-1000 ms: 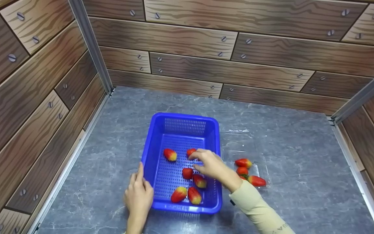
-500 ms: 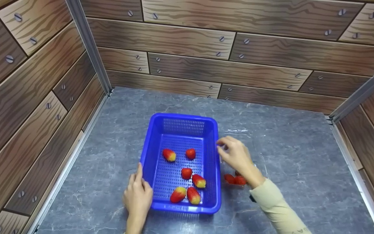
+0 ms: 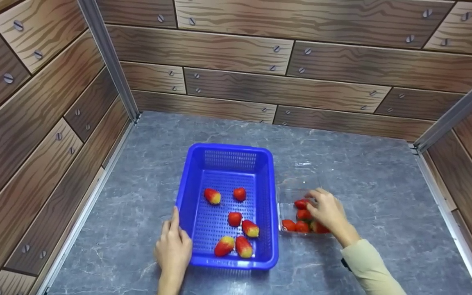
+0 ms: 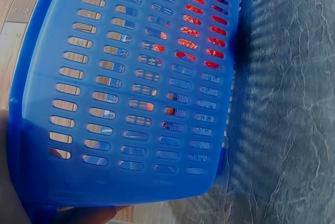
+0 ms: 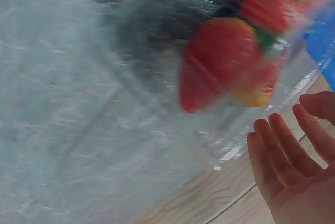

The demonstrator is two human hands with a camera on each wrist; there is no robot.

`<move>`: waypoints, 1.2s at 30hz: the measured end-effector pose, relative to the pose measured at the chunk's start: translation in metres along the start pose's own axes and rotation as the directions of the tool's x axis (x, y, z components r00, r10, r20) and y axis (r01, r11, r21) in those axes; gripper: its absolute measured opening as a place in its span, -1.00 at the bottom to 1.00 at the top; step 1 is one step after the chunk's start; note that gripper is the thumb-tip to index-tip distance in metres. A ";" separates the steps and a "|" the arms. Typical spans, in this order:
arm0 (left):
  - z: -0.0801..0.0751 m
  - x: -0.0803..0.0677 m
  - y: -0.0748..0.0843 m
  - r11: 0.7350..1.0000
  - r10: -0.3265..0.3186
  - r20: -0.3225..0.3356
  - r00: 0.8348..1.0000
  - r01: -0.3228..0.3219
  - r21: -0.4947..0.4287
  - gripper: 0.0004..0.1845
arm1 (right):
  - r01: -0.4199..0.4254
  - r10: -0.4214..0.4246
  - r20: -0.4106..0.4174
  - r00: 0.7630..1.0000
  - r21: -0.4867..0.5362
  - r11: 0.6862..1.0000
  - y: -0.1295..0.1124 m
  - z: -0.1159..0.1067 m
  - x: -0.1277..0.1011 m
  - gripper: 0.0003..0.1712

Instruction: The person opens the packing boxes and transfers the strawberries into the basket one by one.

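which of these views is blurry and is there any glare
Head view: sharp and evenly lit; the blue basket and strawberries are crisp. Left wrist view: close to the basket wall, soft but readable. Right wrist view: heavily smeared, the strawberry streaked, with white glints on the clear plastic tray near the right hand.

A grey marbled tabletop [image 3: 363, 172] lies enclosed by wood-patterned walls [image 3: 260, 45] with metal corner posts [image 3: 109, 61].

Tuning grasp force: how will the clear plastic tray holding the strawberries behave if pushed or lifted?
The clear tray looks thin-walled, so it probably flexes under a squeeze. With only a few strawberries inside it seems light and likely slides on the smooth grey tabletop. The right hand hovers over it with straight fingers in the right wrist view.
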State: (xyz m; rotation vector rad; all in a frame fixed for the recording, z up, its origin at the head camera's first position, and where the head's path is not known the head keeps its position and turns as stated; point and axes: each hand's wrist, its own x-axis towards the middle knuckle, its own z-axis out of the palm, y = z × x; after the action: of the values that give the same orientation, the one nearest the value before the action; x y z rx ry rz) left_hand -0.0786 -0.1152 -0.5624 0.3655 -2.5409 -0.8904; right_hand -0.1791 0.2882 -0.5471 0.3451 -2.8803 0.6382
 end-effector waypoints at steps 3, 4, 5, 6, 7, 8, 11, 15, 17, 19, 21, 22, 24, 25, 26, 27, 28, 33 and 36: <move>-0.001 0.000 -0.001 1.000 0.001 0.001 1.000 -0.001 -0.004 -0.36 | 0.002 -0.002 0.036 0.999 -0.006 1.000 0.006 0.004 -0.004 -0.65; -0.001 0.000 0.000 1.000 0.001 0.000 1.000 -0.001 -0.005 -0.37 | 0.002 -0.001 0.046 0.999 -0.007 1.000 0.007 0.005 -0.005 -0.63; -0.001 0.000 0.000 1.000 0.001 0.000 1.000 -0.001 -0.005 -0.36 | -0.002 0.002 0.056 0.998 -0.004 1.000 0.008 0.006 -0.005 -0.61; -0.001 0.000 0.000 1.000 0.002 0.001 1.000 -0.002 -0.006 -0.36 | -0.007 0.007 0.064 0.998 0.000 1.000 0.008 0.006 -0.005 -0.59; 0.000 0.001 0.000 1.000 0.002 0.000 1.000 -0.002 -0.006 -0.36 | -0.014 0.014 0.071 0.997 0.005 1.000 0.009 0.007 -0.005 -0.57; 0.000 0.001 0.000 1.000 0.004 -0.002 1.000 -0.004 -0.007 -0.36 | -0.020 0.020 0.076 0.997 0.005 1.000 0.009 0.008 -0.005 -0.55; 0.000 0.001 0.001 1.000 0.011 -0.012 1.000 -0.012 -0.011 -0.36 | -0.053 0.052 0.103 0.993 0.009 0.999 0.009 0.009 -0.004 -0.51; 0.001 0.001 0.000 1.000 0.025 -0.030 0.999 -0.026 -0.014 -0.37 | -0.104 0.102 0.161 0.982 0.004 0.995 0.010 0.012 -0.004 -0.50; 0.001 0.001 -0.001 0.999 0.032 -0.033 0.999 -0.033 -0.015 -0.37 | -0.120 0.119 0.183 0.976 -0.001 0.993 0.011 0.014 -0.005 -0.52; 0.001 0.001 -0.002 0.999 0.036 -0.037 0.999 -0.036 -0.016 -0.37 | -0.123 0.122 0.192 0.974 -0.004 0.992 0.012 0.016 -0.007 -0.53; 0.001 0.000 -0.002 0.999 0.036 -0.039 0.999 -0.036 -0.018 -0.37 | -0.118 0.116 0.187 0.975 0.001 0.993 0.013 0.018 -0.008 -0.54; 0.001 0.000 -0.002 0.999 0.035 -0.041 0.999 -0.036 -0.019 -0.37 | -0.115 0.113 0.180 0.977 0.004 0.993 0.013 0.018 -0.008 -0.56; 0.001 0.000 -0.002 0.999 0.033 -0.042 0.999 -0.033 -0.020 -0.37 | -0.109 0.105 0.163 0.981 0.013 0.994 0.013 0.017 -0.008 -0.57; 0.002 0.000 -0.002 0.999 0.031 -0.042 0.999 -0.032 -0.023 -0.37 | -0.108 0.104 0.156 0.982 0.018 0.994 0.013 0.016 -0.008 -0.58; 0.002 -0.001 -0.002 0.999 0.031 -0.039 0.999 -0.032 -0.025 -0.37 | -0.109 0.104 0.152 0.983 0.020 0.994 0.012 0.015 -0.007 -0.58; 0.002 -0.001 -0.002 0.999 0.031 -0.036 0.999 -0.032 -0.027 -0.37 | -0.110 0.106 0.146 0.984 0.022 0.994 0.012 0.013 -0.007 -0.58; 0.002 -0.001 -0.002 0.999 0.029 -0.033 0.999 -0.029 -0.027 -0.37 | -0.113 0.108 0.144 0.984 0.026 0.993 0.011 0.012 -0.006 -0.58; 0.002 -0.001 -0.003 1.000 0.017 -0.023 1.000 -0.017 -0.016 -0.37 | -0.138 0.132 0.138 0.982 0.033 0.990 0.002 0.003 -0.003 -0.55; 0.001 0.000 -0.003 1.000 0.019 -0.026 0.999 -0.019 -0.016 -0.38 | -0.130 0.126 0.118 0.985 0.027 0.991 -0.005 -0.002 0.000 -0.56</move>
State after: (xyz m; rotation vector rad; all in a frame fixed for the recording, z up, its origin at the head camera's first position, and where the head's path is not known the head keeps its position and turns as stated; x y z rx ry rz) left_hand -0.0791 -0.1167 -0.5650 0.3453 -2.5085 -0.8927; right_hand -0.1776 0.2843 -0.5432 0.2097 -3.0247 0.7131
